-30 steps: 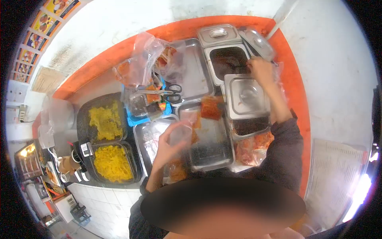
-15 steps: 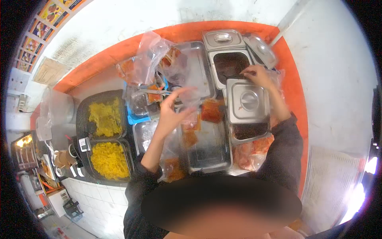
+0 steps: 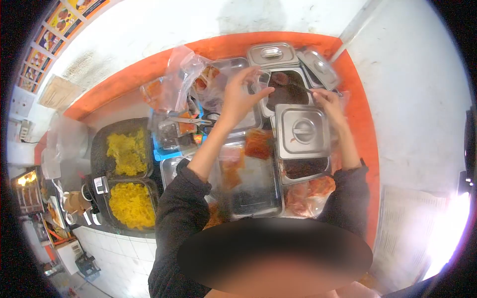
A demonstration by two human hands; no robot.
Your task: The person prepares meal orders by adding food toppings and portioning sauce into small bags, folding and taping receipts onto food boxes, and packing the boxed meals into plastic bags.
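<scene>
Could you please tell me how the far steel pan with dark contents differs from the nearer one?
The far pan stands open, while the near pan is partly covered by a steel lid. A utensil held by the right hand reaches into the far pan; none shows in the near pan. Both are metal and hold something dark.

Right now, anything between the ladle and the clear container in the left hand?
Nothing visible. The right hand holds the ladle at the open pan; the left hand has the clear container by its left rim. The closest lid sits off that line.
</scene>
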